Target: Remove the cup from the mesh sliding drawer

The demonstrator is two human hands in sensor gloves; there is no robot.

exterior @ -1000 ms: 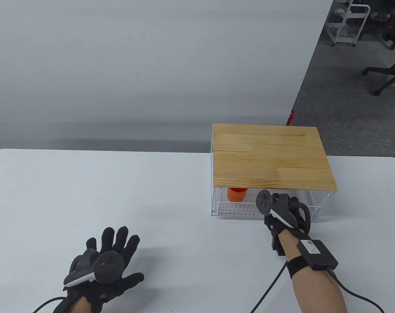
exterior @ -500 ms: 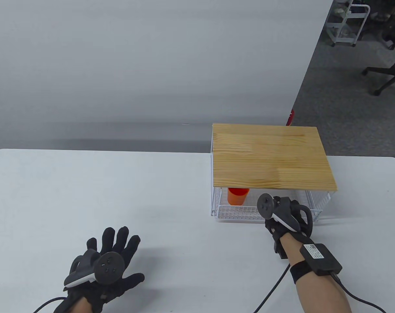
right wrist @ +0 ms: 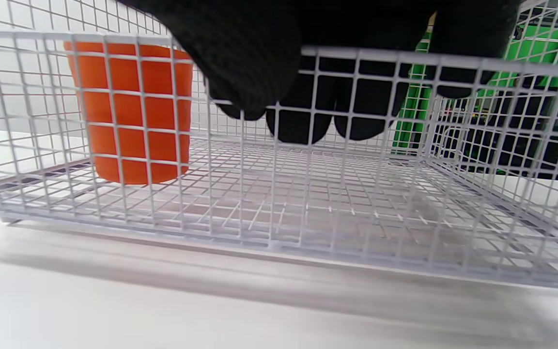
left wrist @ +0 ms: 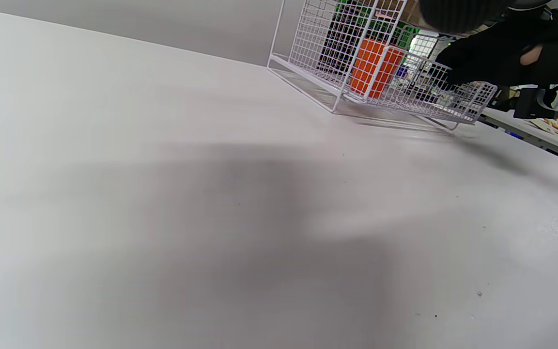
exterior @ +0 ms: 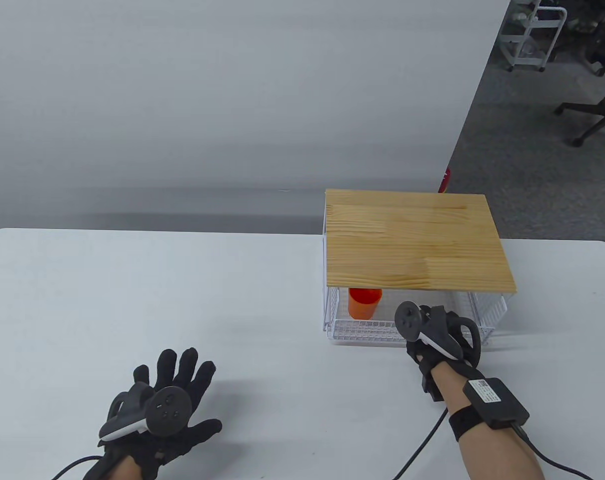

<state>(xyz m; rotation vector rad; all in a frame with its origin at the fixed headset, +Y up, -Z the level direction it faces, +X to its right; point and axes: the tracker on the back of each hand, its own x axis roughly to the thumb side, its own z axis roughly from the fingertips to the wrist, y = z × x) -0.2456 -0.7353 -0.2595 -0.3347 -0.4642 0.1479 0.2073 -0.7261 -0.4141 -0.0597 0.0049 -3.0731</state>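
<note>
An orange cup [exterior: 364,303] stands upright at the left of the white mesh drawer [exterior: 362,334], partly under the wooden top [exterior: 415,245]. It also shows in the left wrist view [left wrist: 375,68] and in the right wrist view [right wrist: 130,111]. My right hand [exterior: 440,332] grips the drawer's front rail [right wrist: 453,60], with fingers [right wrist: 303,126] hooked over it into the drawer. The drawer is slid partly out toward me. My left hand [exterior: 175,395] rests flat on the table with fingers spread, holding nothing.
The white wire frame [exterior: 326,260] under the wooden top stands at the table's right rear. The white table [exterior: 182,300] stretches to the left of it. Office chairs [exterior: 592,115] and a cart [exterior: 530,35] stand on the floor beyond.
My right hand has pulled the drawer toward me, bringing more of the orange cup out from under the wooden top. My left hand has not moved.
</note>
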